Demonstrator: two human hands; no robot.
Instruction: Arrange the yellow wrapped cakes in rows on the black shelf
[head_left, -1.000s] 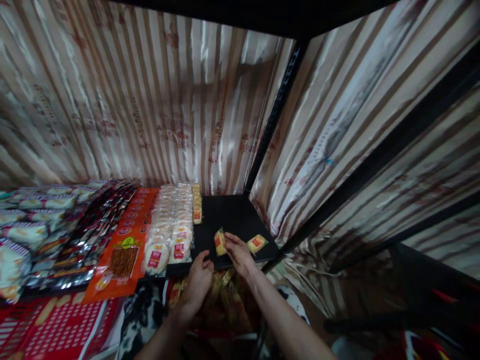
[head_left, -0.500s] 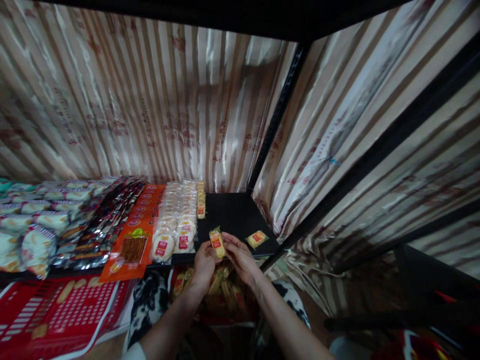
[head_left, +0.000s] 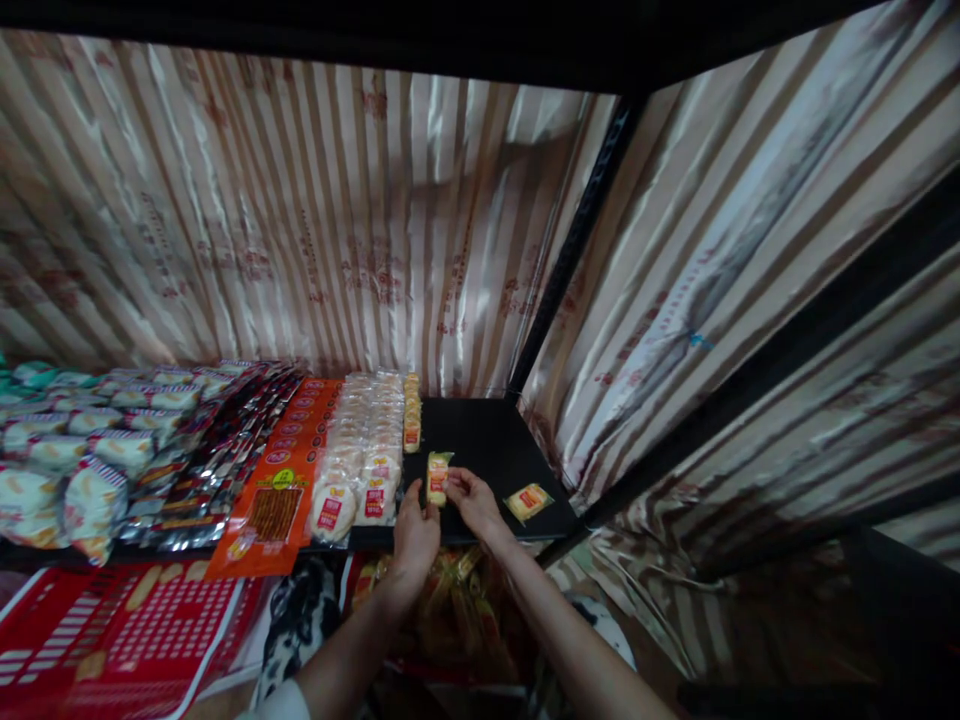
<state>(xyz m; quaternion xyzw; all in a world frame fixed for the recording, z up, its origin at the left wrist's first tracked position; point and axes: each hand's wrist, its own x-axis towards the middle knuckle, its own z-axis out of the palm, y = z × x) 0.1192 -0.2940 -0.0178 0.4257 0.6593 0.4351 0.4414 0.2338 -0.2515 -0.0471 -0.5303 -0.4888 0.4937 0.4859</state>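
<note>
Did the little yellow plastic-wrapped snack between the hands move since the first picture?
Yes, the snack moved left, farther from the black metal corner post.

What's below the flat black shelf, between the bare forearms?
Yellow plastic-wrapped packets, heaped in shadow. The flat black shelf hides anything farther back, bare forearms cover the sides, and whatever's beneath can't be seen.

This looks like a shop: packaged snacks (head_left: 373, 470) line a shelf (head_left: 480, 440).
</note>
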